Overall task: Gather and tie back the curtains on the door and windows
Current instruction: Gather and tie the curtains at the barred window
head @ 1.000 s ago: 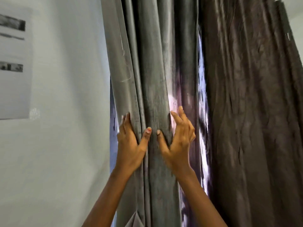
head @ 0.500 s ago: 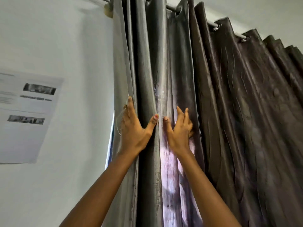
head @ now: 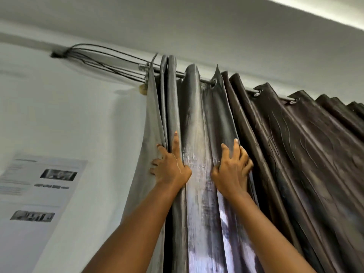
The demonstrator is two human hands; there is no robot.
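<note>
Left hand (head: 169, 167): grips the leftmost folds of the glossy grey eyelet curtain (head: 194, 125).
Right hand (head: 232, 170): fingers curled round the next pleat.
Advice: bunch the pleats evenly towards the left end of the silver metal rod (head: 205, 81).

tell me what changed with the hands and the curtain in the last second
Both hands slid up the grey curtain toward the rod and spread apart: the thumbs nearly met round one fold, now a wide fold lies between them. The left hand grips the leftmost folds, the right hand curls over a fold beside the brown curtain. Unchanged: both hands hold the grey curtain, which is still untied.
</note>
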